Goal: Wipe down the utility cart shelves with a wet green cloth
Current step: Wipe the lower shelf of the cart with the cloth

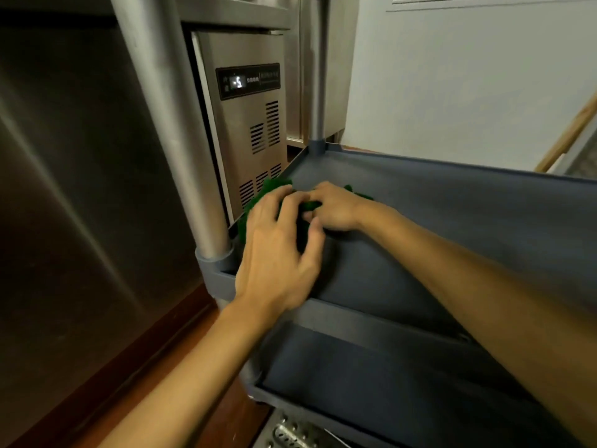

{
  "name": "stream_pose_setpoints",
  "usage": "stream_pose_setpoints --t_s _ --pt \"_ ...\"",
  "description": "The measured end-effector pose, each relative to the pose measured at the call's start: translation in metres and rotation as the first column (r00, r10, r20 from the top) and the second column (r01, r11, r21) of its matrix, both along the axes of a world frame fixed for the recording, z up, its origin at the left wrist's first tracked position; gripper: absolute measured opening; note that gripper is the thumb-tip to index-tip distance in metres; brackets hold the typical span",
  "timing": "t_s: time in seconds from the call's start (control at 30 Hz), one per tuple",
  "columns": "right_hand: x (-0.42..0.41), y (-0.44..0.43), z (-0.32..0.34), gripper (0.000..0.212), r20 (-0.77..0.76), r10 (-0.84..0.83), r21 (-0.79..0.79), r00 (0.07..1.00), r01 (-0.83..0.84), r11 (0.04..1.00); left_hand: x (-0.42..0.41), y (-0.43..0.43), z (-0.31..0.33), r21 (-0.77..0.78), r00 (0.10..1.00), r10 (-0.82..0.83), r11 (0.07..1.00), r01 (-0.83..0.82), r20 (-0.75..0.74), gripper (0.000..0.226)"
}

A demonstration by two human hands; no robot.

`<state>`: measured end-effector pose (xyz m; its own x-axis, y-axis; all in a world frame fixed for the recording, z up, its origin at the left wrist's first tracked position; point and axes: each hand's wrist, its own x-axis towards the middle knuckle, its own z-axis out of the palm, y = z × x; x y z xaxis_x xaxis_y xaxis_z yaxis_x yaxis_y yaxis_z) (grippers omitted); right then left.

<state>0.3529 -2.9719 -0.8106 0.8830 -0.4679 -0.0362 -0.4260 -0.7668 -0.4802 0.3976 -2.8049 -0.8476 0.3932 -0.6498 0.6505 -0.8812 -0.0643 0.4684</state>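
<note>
Now green cloth (271, 189) bunched just right of post (193, 156), on shelf (452, 221) edge; left hand (277, 260) nearer post than right hand (336, 205); both curl fingers round cloth.

Only readable thing in front of me was on the stainless fridge unit (248, 140) behind the cart. Its dark control panel (248, 80) had a little lit display (237, 82) that showed what looked like "-5", a bit smeared. There were a couple of small characters left of the display and a row of print on the right, but those were too blurry to make out.
</note>
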Motion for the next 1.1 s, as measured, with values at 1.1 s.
stream_pose_setpoints --t_s 1.1 --pt "-0.309 0.023 -0.007 0.031 -0.005 -0.061 -0.016 0.998 0.061 0.998 0.013 -0.010 -0.003 -0.097 0.989 -0.027 0.994 0.041 0.143 0.051"
